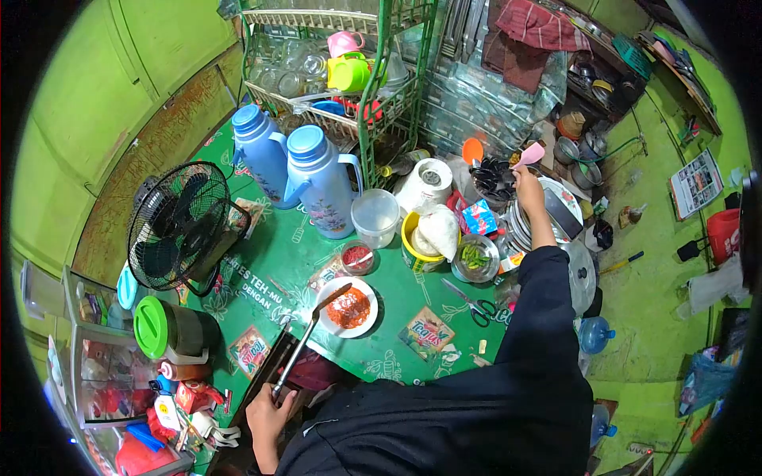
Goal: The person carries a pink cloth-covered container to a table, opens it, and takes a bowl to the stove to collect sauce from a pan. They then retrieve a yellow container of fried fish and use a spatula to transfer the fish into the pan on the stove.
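My left hand [268, 416] is closed around the handle of a long metal spatula [298, 349]. Its brownish, sauce-smeared head lies over a white plate [371, 298] of chunky red sauce [349, 309]. My right arm reaches far out, and my right hand [530, 190] grips a pink spatula [529, 155] by its lower end. That hand is beside a container of dark-handled cutlery [494, 178], from which an orange spoon [472, 151] sticks up. A small bowl of red paste [357, 258] stands just behind the plate.
Two blue thermoses [317, 182], a fan [178, 226] and a green-lidded jug [163, 329] stand to the left. Scissors [479, 312], a bowl of green chillies [476, 258], a yellow bucket [417, 246] and stacked plates [520, 226] are on the right. A dish rack [373, 127] rises behind.
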The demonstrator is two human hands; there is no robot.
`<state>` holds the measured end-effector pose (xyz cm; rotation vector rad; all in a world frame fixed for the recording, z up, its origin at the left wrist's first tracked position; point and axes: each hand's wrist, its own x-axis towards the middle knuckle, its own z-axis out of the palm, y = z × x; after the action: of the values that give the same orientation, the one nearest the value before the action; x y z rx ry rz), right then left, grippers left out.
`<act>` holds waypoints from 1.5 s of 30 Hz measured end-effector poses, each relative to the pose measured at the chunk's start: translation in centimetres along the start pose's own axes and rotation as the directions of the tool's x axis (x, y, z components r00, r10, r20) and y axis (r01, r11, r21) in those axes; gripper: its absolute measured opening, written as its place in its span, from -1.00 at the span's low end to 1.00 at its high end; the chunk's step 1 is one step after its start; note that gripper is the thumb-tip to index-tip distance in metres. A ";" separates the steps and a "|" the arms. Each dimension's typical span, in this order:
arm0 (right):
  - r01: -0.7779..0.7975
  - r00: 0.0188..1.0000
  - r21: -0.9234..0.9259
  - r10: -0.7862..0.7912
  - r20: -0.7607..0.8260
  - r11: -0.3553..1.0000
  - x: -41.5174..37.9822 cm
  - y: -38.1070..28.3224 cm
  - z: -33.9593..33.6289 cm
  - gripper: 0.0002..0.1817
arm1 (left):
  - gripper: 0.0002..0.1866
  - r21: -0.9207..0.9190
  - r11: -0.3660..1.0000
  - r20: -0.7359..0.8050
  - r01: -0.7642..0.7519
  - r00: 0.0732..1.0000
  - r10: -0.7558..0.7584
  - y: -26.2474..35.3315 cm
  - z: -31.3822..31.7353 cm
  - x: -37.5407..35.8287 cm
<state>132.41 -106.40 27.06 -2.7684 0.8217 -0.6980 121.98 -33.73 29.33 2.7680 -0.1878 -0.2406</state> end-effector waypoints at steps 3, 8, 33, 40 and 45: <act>0.063 0.995 0.007 -0.063 0.081 0.998 0.2 0.5 -0.4 -0.76 | -0.54 0.007 1.000 0.002 0.003 1.000 -0.003 0.1 0.1 0.0; 0.036 0.993 0.179 -0.055 0.103 0.983 -0.1 0.8 0.0 -0.75 | -0.55 0.029 0.998 -0.024 -0.051 0.998 0.051 0.1 0.5 0.0; 0.334 0.925 -0.490 -0.180 0.336 0.805 1.7 -4.6 2.6 -0.88 | -0.52 0.111 0.993 -0.010 -0.030 0.999 0.031 1.3 -0.5 0.8; 0.301 0.954 -0.247 -0.292 0.073 0.921 0.1 -3.7 1.2 -0.89 | -0.53 0.118 0.993 0.006 -0.029 1.000 0.028 1.8 -1.2 1.2; 0.135 0.987 -0.053 -0.130 0.094 0.989 0.7 -2.7 0.3 -0.86 | -0.53 0.116 0.993 0.019 -0.021 1.000 0.019 1.2 -1.0 1.4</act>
<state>134.36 -104.48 27.81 -2.9053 0.6557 -0.5733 123.40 -34.74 30.50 2.8790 -0.2415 -0.2573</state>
